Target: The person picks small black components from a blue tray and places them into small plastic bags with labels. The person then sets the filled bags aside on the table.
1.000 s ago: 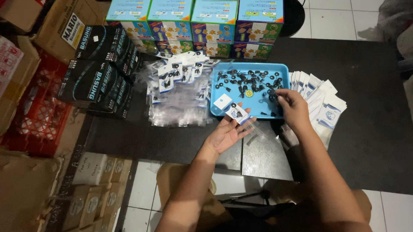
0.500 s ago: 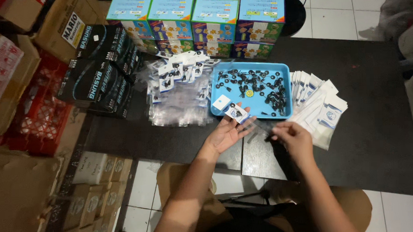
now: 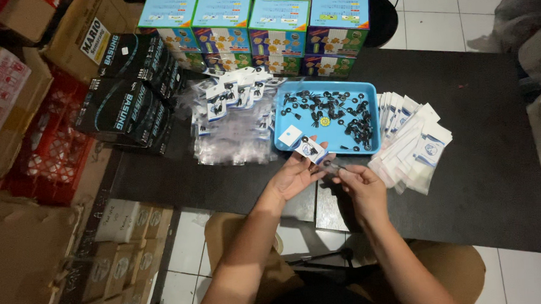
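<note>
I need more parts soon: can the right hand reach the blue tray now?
Probably yes. The right hand is just in front of the blue tray, nothing stands between them, though its fingers already pinch something small.

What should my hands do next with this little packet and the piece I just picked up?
Probably slip the small dark piece into the packet. The left hand holds that clear packet with a white card, the right hand pinches something small right beside it, and filled packets lie left of the blue tray.
</note>
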